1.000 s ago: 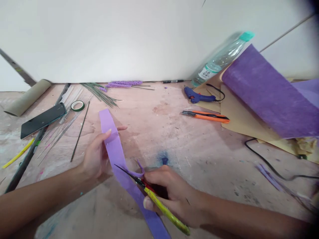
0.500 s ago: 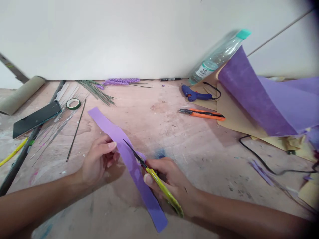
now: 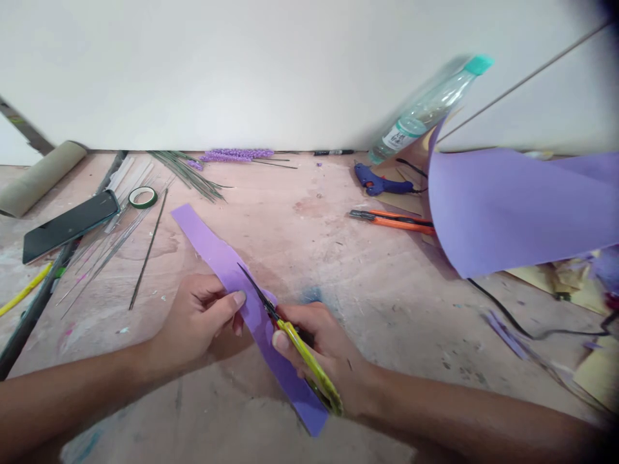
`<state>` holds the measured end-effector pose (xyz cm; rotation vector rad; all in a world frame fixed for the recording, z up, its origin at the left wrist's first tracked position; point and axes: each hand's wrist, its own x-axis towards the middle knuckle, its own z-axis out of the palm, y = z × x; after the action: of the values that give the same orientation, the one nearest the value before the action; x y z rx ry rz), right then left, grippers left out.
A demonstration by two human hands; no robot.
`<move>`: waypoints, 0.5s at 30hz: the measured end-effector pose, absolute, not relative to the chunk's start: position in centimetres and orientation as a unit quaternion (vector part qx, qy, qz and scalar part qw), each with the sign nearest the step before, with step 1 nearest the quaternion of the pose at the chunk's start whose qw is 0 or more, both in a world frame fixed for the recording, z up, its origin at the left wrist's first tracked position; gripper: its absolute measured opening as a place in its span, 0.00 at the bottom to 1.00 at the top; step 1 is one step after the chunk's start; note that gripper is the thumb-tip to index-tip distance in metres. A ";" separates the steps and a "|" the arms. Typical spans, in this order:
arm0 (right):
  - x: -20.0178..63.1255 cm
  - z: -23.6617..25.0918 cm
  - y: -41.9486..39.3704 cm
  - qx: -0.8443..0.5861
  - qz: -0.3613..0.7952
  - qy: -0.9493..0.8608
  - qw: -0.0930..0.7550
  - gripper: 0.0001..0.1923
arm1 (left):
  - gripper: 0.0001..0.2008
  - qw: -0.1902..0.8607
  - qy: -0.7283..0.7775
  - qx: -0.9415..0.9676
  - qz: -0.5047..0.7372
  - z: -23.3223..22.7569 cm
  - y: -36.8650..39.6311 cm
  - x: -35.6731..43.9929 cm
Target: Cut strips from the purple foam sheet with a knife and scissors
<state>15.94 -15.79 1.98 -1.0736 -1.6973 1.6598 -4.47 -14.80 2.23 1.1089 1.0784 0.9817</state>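
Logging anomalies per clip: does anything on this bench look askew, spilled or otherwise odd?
Yes: the clear plastic bottle at the back right leans steeply rather than standing upright, behind a large purple sheet that curls up off the table. A black cord trails loose across the surface. Nothing looks spilled.

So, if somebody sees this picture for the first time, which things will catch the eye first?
Probably the purple strip lying across the middle of the table, pinched by the left hand while the right hand works yellow-handled scissors into it. Next, the large purple sheet curling up at the right, beside an orange utility knife.
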 end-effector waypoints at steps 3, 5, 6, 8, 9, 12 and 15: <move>15.9 1.9 -15.9 -0.399 0.610 -0.631 0.265 0.30 | 0.16 0.619 0.460 0.471 0.429 1.7 -14.9 -4.5; 15.9 1.7 -16.0 -0.399 0.609 -0.631 0.267 0.29 | 0.18 0.633 0.452 0.462 0.425 1.4 -15.0 -4.4; 15.9 1.6 -16.0 -0.394 0.609 -0.634 0.269 0.28 | 0.19 0.641 0.448 0.458 0.422 1.2 -15.0 -4.3; 16.0 1.5 -16.0 -0.377 0.609 -0.642 0.274 0.26 | 0.21 0.657 0.440 0.453 0.412 0.9 -15.2 -4.2; 16.0 1.4 -16.0 -0.369 0.610 -0.644 0.276 0.26 | 0.22 0.663 0.436 0.451 0.408 0.8 -15.3 -4.2; 16.0 1.4 -16.0 -0.360 0.616 -0.644 0.276 0.26 | 0.23 0.679 0.425 0.446 0.401 0.6 -15.5 -4.2; 15.9 1.6 -16.0 -0.357 0.617 -0.642 0.283 0.24 | 0.23 0.690 0.412 0.440 0.401 0.6 -15.4 -4.2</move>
<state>15.94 -16.01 1.56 -0.9554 -1.7176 1.6508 -4.25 -15.44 0.62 0.9831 0.9212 0.8959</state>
